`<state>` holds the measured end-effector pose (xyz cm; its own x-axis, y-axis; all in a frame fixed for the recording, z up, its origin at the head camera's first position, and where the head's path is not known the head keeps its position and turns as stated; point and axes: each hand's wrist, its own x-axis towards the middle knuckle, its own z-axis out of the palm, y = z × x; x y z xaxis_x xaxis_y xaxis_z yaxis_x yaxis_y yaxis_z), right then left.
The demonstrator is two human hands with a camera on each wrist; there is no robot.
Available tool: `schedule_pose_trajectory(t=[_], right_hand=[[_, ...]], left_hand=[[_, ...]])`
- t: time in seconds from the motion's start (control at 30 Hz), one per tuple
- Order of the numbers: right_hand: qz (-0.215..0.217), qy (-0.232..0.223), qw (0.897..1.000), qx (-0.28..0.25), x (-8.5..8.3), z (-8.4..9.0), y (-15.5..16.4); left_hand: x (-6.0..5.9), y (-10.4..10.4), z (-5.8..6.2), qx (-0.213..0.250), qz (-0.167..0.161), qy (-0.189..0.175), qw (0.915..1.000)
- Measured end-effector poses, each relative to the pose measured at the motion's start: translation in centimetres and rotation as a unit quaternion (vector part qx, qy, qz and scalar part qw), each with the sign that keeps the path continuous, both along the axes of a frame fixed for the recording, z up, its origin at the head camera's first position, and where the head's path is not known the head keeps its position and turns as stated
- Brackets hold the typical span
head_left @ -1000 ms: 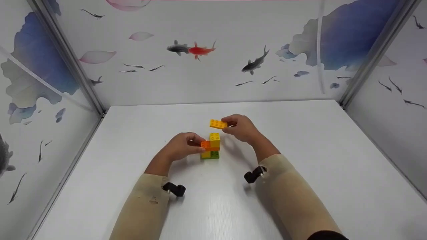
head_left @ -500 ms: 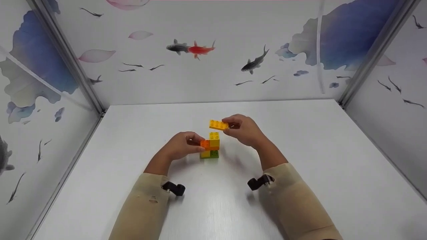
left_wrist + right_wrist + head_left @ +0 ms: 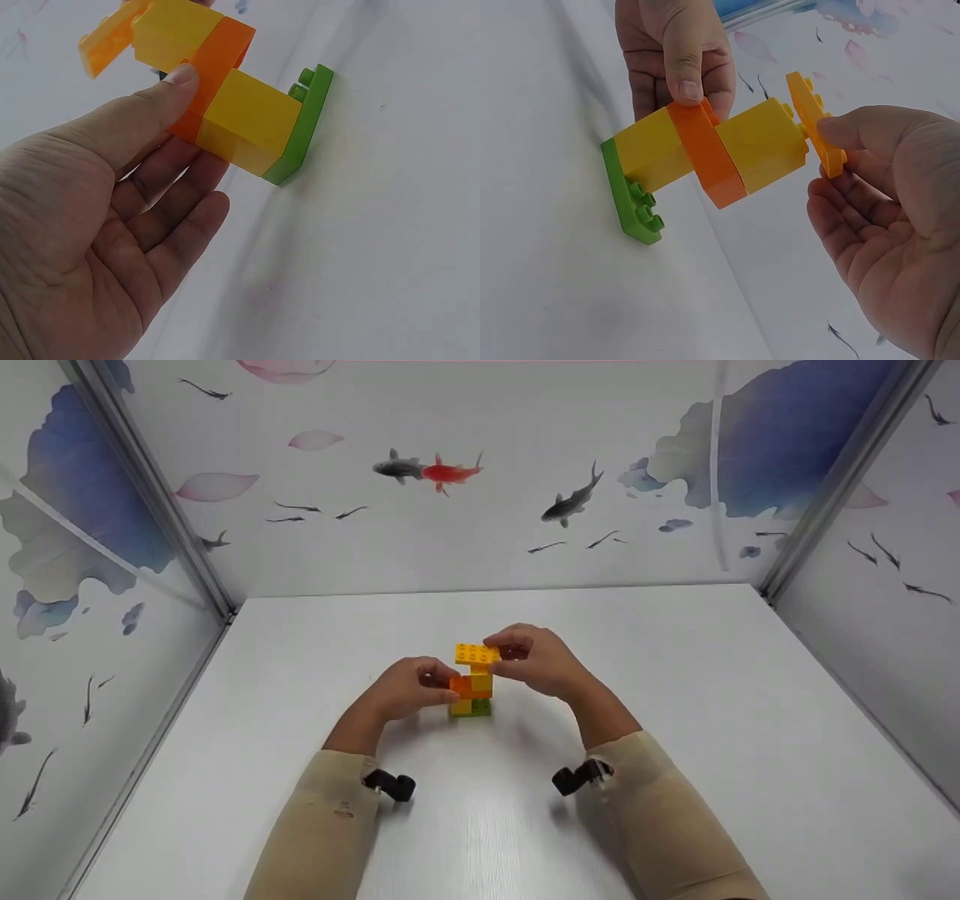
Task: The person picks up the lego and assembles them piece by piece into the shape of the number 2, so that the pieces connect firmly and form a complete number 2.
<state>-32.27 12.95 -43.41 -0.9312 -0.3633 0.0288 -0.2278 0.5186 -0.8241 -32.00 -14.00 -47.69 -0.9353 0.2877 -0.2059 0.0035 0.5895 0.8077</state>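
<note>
Your right hand [image 3: 540,660] pinches the flat yellow-orange plate [image 3: 475,654] by its right end, thumb on the studded top and fingers underneath. The plate sits just above the top yellow brick [image 3: 481,681] of the brick stack [image 3: 472,690]. Its long axis runs left-right, out from your fingertips toward your left hand [image 3: 409,690]. The right hand is nearer the plate.

Your left hand steadies the stack: thumb [image 3: 161,97] pressed on the orange plate [image 3: 214,71], other fingers loosely curled behind. You cannot tell from the head view whether they touch.

The right wrist view shows the yellow-orange plate [image 3: 816,124] tilted, touching the top brick's studs at 1 edge and not seated flat. The head view hides that. The left wrist view shows the green base plate [image 3: 304,127] flat on the white table [image 3: 390,247], under the lower yellow brick [image 3: 251,124].
</note>
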Motion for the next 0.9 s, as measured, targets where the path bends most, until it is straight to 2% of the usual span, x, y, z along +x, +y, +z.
schedule_pose_trajectory(t=[0.33,0.9], right_hand=[[0.039,0.007,0.999,0.009,0.3,-0.3,-0.7],[0.039,0.038,0.998,0.024,0.8,-0.1,-1.3]], left_hand=[[-0.1,-0.1,0.1,0.001,-0.001,-0.001,1.0],[-0.1,0.0,0.0,0.0,-0.006,0.005,1.0]])
